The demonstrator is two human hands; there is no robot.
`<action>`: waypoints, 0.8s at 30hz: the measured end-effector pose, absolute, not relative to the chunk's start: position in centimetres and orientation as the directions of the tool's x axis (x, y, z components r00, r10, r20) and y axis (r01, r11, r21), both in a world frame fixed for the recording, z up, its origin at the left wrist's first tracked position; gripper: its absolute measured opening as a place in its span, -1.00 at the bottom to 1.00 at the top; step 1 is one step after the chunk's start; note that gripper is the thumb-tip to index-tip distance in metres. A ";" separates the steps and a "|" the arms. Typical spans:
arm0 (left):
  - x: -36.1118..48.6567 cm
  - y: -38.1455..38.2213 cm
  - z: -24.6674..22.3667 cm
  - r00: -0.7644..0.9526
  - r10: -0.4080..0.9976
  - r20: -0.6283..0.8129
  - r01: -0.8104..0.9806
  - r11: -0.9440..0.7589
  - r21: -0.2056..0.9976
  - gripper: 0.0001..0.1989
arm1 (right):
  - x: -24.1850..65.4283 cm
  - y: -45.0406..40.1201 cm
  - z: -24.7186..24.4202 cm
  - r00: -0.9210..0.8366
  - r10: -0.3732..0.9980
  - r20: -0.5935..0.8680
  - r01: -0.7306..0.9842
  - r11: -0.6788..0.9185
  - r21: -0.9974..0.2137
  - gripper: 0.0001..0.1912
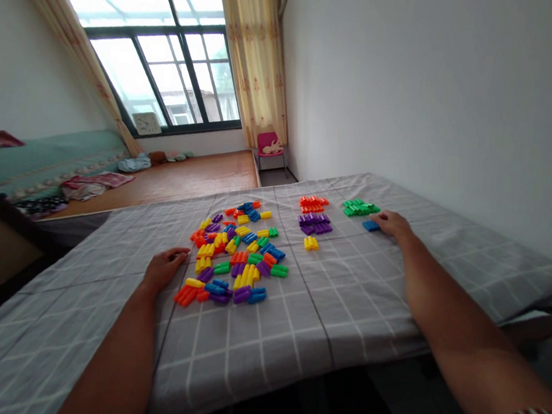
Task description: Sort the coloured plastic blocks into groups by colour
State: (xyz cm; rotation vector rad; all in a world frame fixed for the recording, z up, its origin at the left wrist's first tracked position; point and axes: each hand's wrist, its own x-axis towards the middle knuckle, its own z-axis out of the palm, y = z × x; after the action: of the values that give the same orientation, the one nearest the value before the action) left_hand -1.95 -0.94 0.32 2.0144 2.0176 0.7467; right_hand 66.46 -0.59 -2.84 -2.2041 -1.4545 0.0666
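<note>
Blue piece [370,226] — beside right fingers [380,218]

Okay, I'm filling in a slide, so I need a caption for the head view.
Head view: right hand at a small blue group, left hand beside the mixed pile.

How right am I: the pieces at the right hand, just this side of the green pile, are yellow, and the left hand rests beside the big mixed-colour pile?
Not quite: the head view shows that the pieces at the right hand, just this side of the green pile, are blue. The left hand does rest beside the big mixed-colour pile.
</note>
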 end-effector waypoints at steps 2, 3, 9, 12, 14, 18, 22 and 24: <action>-2.0 -0.9 0.2 -0.055 0.976 0.212 0.878 -0.054 0.476 -0.57 | 66.4 -0.5 -3.3 0.379 0.904 0.199 0.849 -0.255 -0.462 -0.51; -2.1 -0.8 0.2 -0.056 0.975 0.215 0.877 -0.055 0.477 -0.56 | 66.4 -0.4 -3.5 0.351 0.916 0.195 0.851 -0.225 -0.475 -0.49; -2.3 -0.6 -0.1 -0.051 0.972 0.229 0.878 -0.066 0.474 -0.57 | 65.7 -0.4 -3.6 0.295 0.935 0.195 0.873 -0.181 -0.454 -0.52; -2.3 -0.7 -0.1 -0.053 0.973 0.224 0.876 -0.062 0.478 -0.57 | 65.2 -0.8 -3.2 0.306 0.931 0.201 0.880 -0.196 -0.433 -0.53; -2.3 -0.7 -0.1 -0.056 0.974 0.219 0.877 -0.057 0.478 -0.57 | 65.0 -1.0 -3.0 0.307 0.928 0.212 0.887 -0.198 -0.417 -0.54; -2.4 -0.6 -0.2 -0.048 0.974 0.222 0.877 -0.066 0.477 -0.56 | 64.7 -1.1 -2.8 0.297 0.927 0.227 0.896 -0.189 -0.401 -0.53; -2.5 -0.4 -0.6 -0.050 0.974 0.219 0.884 -0.059 0.463 -0.56 | 64.8 -1.2 -2.8 0.310 0.927 0.212 0.887 -0.202 -0.414 -0.48; -2.4 -0.4 -0.7 -0.053 0.974 0.220 0.887 -0.055 0.459 -0.58 | 64.9 -1.2 -2.7 0.387 0.888 0.250 0.868 -0.259 -0.425 -0.45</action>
State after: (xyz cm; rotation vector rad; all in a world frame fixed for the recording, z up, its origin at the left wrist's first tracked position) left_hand -2.42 -0.38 -0.72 2.0319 2.0296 0.7401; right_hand 64.90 -1.24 -2.72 -2.1546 -1.5034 0.0538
